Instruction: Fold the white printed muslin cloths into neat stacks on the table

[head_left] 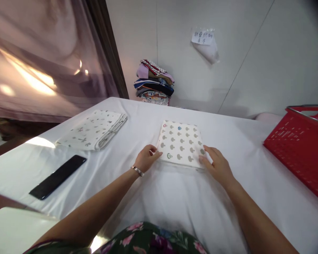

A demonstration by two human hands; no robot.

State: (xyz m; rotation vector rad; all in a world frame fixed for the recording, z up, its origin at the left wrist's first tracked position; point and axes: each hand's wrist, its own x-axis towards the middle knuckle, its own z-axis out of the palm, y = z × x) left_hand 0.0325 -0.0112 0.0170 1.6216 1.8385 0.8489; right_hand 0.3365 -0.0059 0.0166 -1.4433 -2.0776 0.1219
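A folded white cloth with a mushroom print [180,143] lies on the white-covered table [175,197] in front of me. My left hand [146,157] rests at its near left corner, fingers curled against the edge. My right hand [217,165] lies at its near right corner, fingers stretched along the cloth's edge and touching it. A bracelet sits on my left wrist.
A second folded patterned cloth [95,129] lies at the left. A black phone [57,176] rests near the left edge. A red plastic basket [302,144] stands at the right. A stack of folded fabrics [154,83] sits against the far wall.
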